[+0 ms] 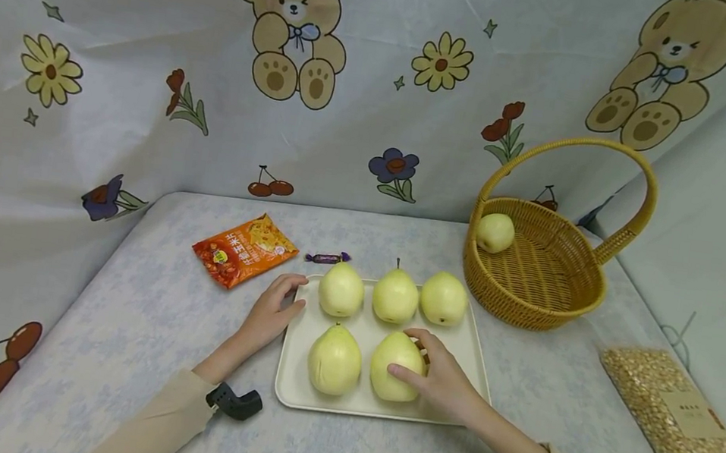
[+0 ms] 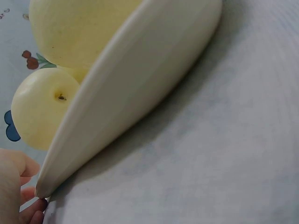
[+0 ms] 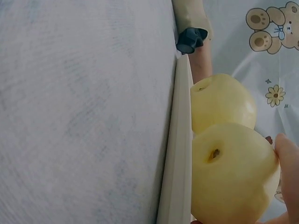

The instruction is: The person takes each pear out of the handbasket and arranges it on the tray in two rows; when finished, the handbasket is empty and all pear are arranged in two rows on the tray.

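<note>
A cream tray (image 1: 374,407) lies on the table with several pale yellow-green pears, three along its back and two at its front. My right hand (image 1: 446,379) grips the front right pear (image 1: 393,372), thumb on the near side and fingers curled over its far right. In the right wrist view that pear (image 3: 233,175) sits just inside the tray's rim. The front left pear (image 1: 334,360) stands beside it. At the tray's back left corner, my left hand (image 1: 271,314) holds the rim. The left wrist view has the fingers (image 2: 27,164) pinching the tray's edge.
A wicker basket (image 1: 527,309) with a tall handle stands at the back right, one pear (image 1: 495,232) inside. An orange snack packet (image 1: 246,249) and a purple wrapped candy (image 1: 327,258) lie behind the tray. A bag of grains (image 1: 670,405) lies at the right.
</note>
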{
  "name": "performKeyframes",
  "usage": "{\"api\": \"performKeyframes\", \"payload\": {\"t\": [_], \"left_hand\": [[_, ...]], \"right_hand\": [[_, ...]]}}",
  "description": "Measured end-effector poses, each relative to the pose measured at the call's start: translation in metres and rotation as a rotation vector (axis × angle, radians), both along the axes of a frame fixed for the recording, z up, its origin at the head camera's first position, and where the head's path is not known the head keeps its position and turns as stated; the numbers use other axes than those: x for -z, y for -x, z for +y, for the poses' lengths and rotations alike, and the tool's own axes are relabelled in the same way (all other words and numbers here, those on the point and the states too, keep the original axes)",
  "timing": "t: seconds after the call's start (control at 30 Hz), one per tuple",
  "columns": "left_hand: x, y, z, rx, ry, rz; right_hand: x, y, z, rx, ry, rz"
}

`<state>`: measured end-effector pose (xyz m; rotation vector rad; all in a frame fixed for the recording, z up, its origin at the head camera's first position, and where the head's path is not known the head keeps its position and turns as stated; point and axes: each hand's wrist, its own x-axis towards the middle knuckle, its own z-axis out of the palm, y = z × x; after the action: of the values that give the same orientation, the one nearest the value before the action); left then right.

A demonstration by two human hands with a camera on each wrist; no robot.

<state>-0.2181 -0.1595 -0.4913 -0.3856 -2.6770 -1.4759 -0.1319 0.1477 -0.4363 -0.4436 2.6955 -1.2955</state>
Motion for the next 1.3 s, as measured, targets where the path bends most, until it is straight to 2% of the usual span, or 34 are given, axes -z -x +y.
{"api": "performKeyframes", "payload": {"t": [0.17, 0.4, 0.63, 0.77, 0.9, 1.03, 1.13, 1.3], "left_hand": [[0.001, 0.0, 0.0, 0.0, -0.001, 0.0], [0.0, 0.0, 0.0, -0.003, 0.006, 0.0], [-0.001, 0.0, 0.0, -0.003, 0.007, -0.001], [-0.001, -0.001, 0.001, -0.002, 0.006, -0.002], [0.0, -0.001, 0.0, -0.004, 0.001, 0.001], [0.001, -0.001, -0.001, -0.008, 0.001, 0.0], [0.001, -0.001, 0.0, -0.005, 0.0, -0.005], [0.0, -0.001, 0.0, 0.002, -0.011, -0.013]], "right_hand": [[0.0, 0.001, 0.001, -0.002, -0.016, -0.003], [-0.008, 0.001, 0.006, 0.026, -0.042, 0.052], [-0.019, 0.002, 0.01, 0.038, 0.012, 0.073], [-0.029, 0.008, 0.015, 0.027, 0.062, 0.099], [-0.046, 0.022, 0.025, 0.029, 0.095, 0.135], [-0.063, 0.042, 0.04, 0.052, 0.153, 0.145], [-0.075, 0.058, 0.054, 0.096, 0.178, 0.156], [-0.094, 0.087, 0.076, 0.19, 0.215, 0.225]]}}
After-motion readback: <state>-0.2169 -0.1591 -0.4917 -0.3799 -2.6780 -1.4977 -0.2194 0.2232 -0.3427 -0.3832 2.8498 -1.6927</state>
